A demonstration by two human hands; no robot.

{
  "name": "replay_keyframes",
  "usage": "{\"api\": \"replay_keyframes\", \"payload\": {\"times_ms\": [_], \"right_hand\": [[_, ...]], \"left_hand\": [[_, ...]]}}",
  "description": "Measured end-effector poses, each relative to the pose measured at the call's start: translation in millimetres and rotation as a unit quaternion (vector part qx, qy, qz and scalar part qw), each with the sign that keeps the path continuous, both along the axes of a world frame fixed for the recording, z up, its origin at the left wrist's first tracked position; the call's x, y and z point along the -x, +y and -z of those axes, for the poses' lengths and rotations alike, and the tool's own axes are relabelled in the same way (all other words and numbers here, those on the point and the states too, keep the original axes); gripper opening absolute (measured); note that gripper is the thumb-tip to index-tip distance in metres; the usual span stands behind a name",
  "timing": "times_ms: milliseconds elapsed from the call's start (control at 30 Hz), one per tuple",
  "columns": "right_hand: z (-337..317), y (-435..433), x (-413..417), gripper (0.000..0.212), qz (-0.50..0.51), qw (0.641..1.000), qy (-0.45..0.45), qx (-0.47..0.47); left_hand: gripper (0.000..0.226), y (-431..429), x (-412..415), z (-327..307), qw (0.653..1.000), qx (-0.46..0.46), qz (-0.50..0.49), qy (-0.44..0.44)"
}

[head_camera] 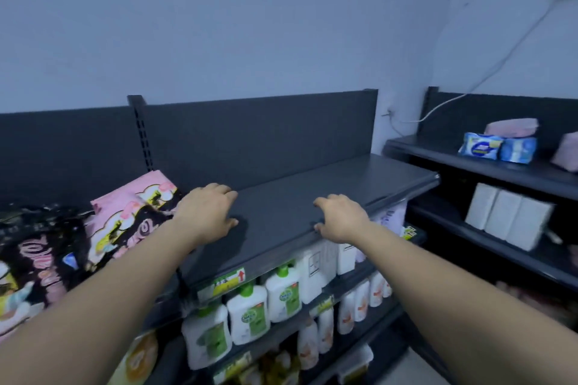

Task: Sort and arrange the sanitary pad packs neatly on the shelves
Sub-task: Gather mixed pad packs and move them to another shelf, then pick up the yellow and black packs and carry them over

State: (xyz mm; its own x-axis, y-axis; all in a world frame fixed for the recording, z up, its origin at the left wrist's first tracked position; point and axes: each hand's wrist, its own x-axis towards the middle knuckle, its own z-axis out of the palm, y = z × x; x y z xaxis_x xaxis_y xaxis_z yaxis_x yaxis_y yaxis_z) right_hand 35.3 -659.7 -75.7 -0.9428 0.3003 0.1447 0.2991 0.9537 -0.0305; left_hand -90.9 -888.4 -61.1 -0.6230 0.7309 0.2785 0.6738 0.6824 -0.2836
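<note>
A dark grey top shelf (312, 191) runs across the middle. At its left end lie pink and black sanitary pad packs (134, 216), leaning and overlapping, with more black packs (37, 259) at the far left. My left hand (208, 212) hovers over the shelf just right of the pink packs, fingers loosely curled, holding nothing. My right hand (341, 217) is over the shelf's front edge, fingers relaxed and empty. On the side shelf at the right sit blue pad packs (497, 148) with a pink pack (511, 127) on top.
Below the top shelf stand rows of white soap bottles (247, 316) with green caps. The right rack holds white boxes (508, 220) on its lower shelf and another pink pack (567, 151) at the edge. A white cable (488, 75) hangs on the wall.
</note>
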Motion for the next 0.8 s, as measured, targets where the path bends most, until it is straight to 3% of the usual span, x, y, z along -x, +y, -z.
{"api": "replay_keyframes", "payload": {"times_ms": [300,800], "right_hand": [[-15,123,-102,0.042,0.090,0.996,0.017,-0.010],[-17,300,-273,0.052,0.217,0.976,0.014,-0.019]], "left_hand": [[0.053,153,-69,-12,0.996,-0.005,0.088,0.001],[0.047,380,-198,-6,0.978,-0.029,0.208,-0.006]]}}
